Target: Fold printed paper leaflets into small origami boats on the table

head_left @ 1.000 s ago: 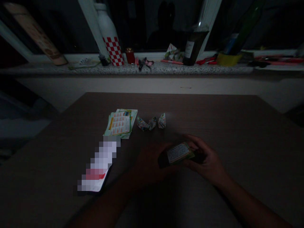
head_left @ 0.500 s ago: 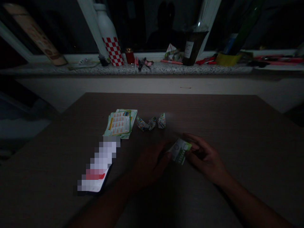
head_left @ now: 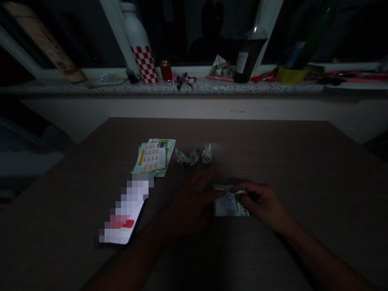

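Note:
A small folded paper slip [head_left: 229,206], white and green with a round printed mark, lies low over the table between my hands. My right hand [head_left: 262,204] is closed on its right side, with thumb and forefinger pinching near the upper right edge. At the slip's upper left my left hand [head_left: 194,202] is open, its fingers stretched out and apart. One digit of it lies along the slip's top edge. Beyond the hands stand several small folded paper pieces [head_left: 206,154]. To their left is a stack of printed paper slips [head_left: 153,157].
A lit phone [head_left: 127,218] lies on the brown table [head_left: 257,145], left of my left forearm. Along the granite windowsill [head_left: 200,85] behind it stand a red-and-white checked bottle [head_left: 145,64], a small red jar [head_left: 165,70], a dark labelled container [head_left: 242,62] and pens.
The slip has turned from a tilted position to lie nearly square to me, slightly lower. My left hand's fingers have spread, and my right fingers have moved in over the slip's upper edge.

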Demonstrator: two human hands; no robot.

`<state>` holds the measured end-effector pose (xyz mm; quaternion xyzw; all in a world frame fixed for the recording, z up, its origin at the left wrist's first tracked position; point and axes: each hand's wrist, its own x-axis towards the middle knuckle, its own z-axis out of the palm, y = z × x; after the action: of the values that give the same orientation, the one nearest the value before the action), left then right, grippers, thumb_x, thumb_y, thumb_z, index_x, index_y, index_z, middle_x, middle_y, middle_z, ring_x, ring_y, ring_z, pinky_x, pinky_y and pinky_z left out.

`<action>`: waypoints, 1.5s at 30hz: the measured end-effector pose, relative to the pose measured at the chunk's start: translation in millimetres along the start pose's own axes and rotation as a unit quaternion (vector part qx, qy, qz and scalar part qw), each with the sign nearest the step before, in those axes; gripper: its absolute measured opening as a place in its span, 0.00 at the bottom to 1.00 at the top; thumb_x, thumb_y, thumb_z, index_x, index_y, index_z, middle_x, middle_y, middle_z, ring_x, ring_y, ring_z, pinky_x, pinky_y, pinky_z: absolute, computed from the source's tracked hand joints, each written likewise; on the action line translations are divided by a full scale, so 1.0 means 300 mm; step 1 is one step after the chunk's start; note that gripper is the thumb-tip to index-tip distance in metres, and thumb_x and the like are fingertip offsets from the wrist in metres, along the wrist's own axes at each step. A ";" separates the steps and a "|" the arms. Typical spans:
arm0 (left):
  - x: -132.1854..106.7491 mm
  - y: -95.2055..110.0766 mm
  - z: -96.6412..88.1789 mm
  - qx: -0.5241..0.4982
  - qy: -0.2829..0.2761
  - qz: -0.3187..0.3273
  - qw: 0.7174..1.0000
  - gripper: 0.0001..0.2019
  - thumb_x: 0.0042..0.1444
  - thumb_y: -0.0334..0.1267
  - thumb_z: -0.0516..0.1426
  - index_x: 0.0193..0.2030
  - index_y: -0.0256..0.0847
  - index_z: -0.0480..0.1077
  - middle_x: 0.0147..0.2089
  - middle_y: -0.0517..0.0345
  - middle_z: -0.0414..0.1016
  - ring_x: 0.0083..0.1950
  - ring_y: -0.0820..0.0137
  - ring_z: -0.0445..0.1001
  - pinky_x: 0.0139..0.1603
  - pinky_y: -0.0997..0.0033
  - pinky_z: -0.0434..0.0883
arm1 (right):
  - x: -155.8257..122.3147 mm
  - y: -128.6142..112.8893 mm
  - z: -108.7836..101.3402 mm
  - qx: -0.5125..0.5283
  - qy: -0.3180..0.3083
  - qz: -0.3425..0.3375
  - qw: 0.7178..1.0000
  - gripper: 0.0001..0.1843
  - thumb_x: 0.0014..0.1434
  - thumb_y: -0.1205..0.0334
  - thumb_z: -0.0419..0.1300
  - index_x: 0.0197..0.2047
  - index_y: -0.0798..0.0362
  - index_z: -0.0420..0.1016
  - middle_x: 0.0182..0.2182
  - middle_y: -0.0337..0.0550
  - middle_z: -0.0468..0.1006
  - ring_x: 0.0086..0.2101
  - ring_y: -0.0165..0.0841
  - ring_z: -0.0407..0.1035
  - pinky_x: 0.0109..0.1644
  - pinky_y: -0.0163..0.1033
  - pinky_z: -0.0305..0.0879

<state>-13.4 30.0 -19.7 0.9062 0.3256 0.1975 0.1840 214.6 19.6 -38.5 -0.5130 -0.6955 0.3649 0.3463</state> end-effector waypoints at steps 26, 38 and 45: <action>0.013 0.009 -0.036 -0.016 -0.126 0.024 0.992 0.09 0.55 0.34 0.58 0.42 0.46 0.75 0.49 0.58 0.74 0.53 0.66 0.67 0.58 0.61 0.55 | -0.015 -0.013 -0.005 -0.257 -0.099 -0.108 0.955 0.21 0.49 0.62 0.65 0.49 0.44 0.74 0.57 0.47 0.66 0.57 0.47 0.57 0.58 0.53 0.52; 0.032 0.004 0.009 0.018 -0.098 -0.069 0.993 0.09 0.62 0.38 0.52 0.37 0.39 0.72 0.38 0.55 0.71 0.44 0.64 0.67 0.48 0.63 0.62 | -0.020 -0.009 0.001 -0.258 -0.097 -0.096 0.957 0.21 0.50 0.61 0.64 0.49 0.44 0.73 0.58 0.45 0.65 0.58 0.45 0.56 0.59 0.52 0.51; 0.044 0.036 0.053 0.101 -0.078 -0.114 0.985 0.08 0.61 0.36 0.50 0.38 0.38 0.70 0.40 0.52 0.70 0.44 0.62 0.66 0.47 0.59 0.62 | -0.017 -0.025 -0.006 -0.250 -0.104 -0.096 0.958 0.21 0.49 0.63 0.64 0.49 0.44 0.74 0.57 0.45 0.66 0.57 0.45 0.57 0.59 0.53 0.51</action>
<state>9.0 27.7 -25.2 0.8900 0.4292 0.0696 0.1374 213.9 13.5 -31.6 -0.4728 -0.8429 0.1959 0.1661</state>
